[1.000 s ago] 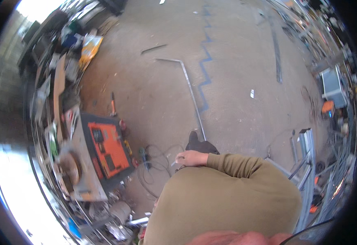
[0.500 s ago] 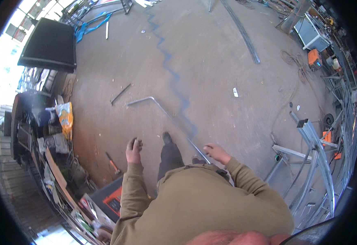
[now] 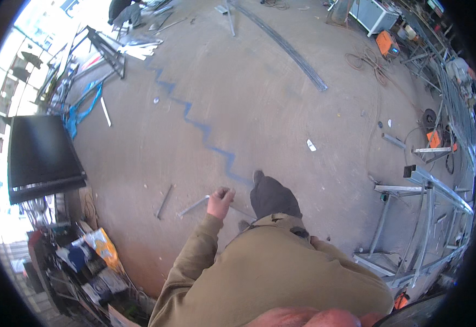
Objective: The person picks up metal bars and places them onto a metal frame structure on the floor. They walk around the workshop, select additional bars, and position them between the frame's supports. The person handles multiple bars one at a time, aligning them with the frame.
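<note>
My left hand (image 3: 220, 203) is in front of me with its fingers curled closed. Whether something small sits between them I cannot make out. Below it, a thin bent metal bar (image 3: 194, 206) lies on the floor, partly hidden by the hand and my body. To its left is a short dark metal bar (image 3: 164, 201). My right sleeve (image 3: 339, 259) runs down along my side; the right hand itself is out of sight behind my body. One of my legs (image 3: 275, 197) is stepping forward, beside a blue zigzag line (image 3: 208, 133) painted on the floor.
Metal frames and square tubes (image 3: 434, 182) stand at the right. An orange machine (image 3: 386, 44) with cables is farther back. Long metal profiles (image 3: 281, 43) lie ahead. At the left are a black panel (image 3: 44, 152) and a yellow-white bag (image 3: 103, 248). Another person (image 3: 126, 13) crouches far left.
I have stepped forward and turned right, so the surroundings have shifted in view. My left hand has moved forward, while my right hand has gone out of sight.
</note>
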Demonstrator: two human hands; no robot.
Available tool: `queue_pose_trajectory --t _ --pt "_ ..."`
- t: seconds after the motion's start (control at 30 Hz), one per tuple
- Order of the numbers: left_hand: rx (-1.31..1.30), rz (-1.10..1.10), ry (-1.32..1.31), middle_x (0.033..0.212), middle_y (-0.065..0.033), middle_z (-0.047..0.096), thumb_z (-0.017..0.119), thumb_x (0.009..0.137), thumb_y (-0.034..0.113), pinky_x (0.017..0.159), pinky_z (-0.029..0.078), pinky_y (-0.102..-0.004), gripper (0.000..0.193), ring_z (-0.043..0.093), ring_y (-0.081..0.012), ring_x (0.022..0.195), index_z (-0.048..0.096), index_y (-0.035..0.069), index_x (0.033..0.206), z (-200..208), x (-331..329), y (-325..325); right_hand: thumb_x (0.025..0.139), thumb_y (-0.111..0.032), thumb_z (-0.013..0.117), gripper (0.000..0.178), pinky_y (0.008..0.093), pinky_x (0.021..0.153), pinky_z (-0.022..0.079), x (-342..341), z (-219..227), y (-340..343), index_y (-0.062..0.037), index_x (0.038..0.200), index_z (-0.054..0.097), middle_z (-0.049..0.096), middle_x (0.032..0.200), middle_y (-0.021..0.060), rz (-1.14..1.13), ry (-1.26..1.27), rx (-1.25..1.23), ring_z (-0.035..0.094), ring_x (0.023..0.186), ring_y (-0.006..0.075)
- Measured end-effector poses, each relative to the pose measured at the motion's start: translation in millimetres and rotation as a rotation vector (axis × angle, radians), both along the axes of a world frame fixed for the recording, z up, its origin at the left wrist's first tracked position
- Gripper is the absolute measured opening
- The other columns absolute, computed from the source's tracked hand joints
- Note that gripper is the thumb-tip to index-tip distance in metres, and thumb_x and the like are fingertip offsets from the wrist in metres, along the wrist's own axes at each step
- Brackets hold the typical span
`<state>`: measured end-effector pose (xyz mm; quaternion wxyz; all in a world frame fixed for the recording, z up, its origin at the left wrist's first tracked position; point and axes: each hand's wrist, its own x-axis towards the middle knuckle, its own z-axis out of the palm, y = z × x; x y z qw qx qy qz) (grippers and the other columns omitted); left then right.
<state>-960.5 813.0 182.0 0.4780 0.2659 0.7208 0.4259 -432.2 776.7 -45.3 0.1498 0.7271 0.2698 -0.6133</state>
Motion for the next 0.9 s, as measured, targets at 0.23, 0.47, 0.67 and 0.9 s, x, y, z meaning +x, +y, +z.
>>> queue_pose_trajectory --t 0.23,0.47,0.67,0.9 --pt "-0.43 -0.124 0.265 0.1 -0.0153 0.073 0.07 0.087 0.025 0.084 0.055 -0.0369 0.035 0.069 -0.0243 0.094 0.07 0.006 0.117 -125.4 -136.8 80.7 0.096 -0.031 0.055 0.033 0.0428 0.069 0.055 -185.2 -24.5 203.1 -0.0019 0.098 0.071 0.07 0.095 0.0157 0.346 0.181 0.142 0.067 0.081 0.0287" --pt "-0.49 -0.977 0.553 0.109 -0.0112 0.069 0.059 0.097 0.025 0.079 0.057 -0.048 0.03 0.069 -0.0292 0.094 0.065 0.01 0.122 -164.1 -303.3 122.2 0.097 -0.028 0.054 0.029 0.0369 0.059 0.051 -334.2 38.6 508.3 -0.0035 0.091 0.069 0.068 0.081 0.0107 0.029 0.273 0.384 0.063 0.068 0.0205" --pt "-0.708 0.325 -0.172 0.098 -0.0072 0.071 0.066 0.091 0.022 0.068 0.053 -0.0339 0.033 0.065 -0.0179 0.081 0.068 0.01 0.122 -196.0 -376.4 340.6 0.098 -0.023 0.058 0.025 0.0348 0.052 0.048 -434.0 61.0 700.8 -0.0039 0.113 0.062 0.065 0.079 0.009 -0.352 0.154 0.439 0.058 0.06 0.0179" --pt "-0.572 0.082 -0.032 0.101 -0.0076 0.073 0.068 0.092 0.027 0.075 0.055 -0.0372 0.036 0.069 -0.0216 0.089 0.068 0.007 0.122 -219.8 -534.9 637.4 0.098 -0.031 0.055 0.033 0.0407 0.088 0.055 -495.0 23.3 811.4 -0.0084 0.118 0.068 0.073 0.104 0.0108 1.311 0.018 0.406 0.068 0.092 0.0262"
